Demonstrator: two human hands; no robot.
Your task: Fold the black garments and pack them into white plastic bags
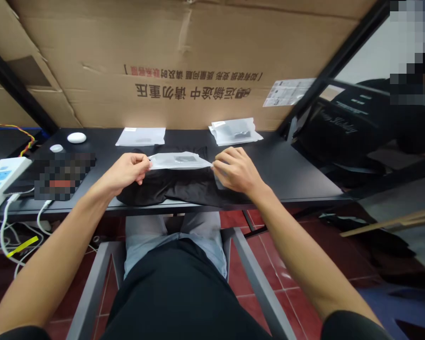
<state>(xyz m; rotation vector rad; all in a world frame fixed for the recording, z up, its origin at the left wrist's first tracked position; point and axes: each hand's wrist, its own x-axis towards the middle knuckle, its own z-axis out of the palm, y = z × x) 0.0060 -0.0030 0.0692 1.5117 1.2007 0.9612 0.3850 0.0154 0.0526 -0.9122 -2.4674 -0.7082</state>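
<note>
A translucent white plastic bag with a small dark item inside is stretched flat between my hands, over the desk. My left hand pinches its left end between thumb and fingers. Its right corner is gripped by my right hand, fingers curled. Beneath the bag a black cloth lies crumpled at the desk's front edge. Two similar sets of bags rest farther back: one frosted bag at the left, and overlapping bags with a dark item at the right.
The black desk backs onto a large cardboard sheet. At the left are a white oval case, a small white round thing, a phone-like dark object, a power strip and cables. Another person is at the right.
</note>
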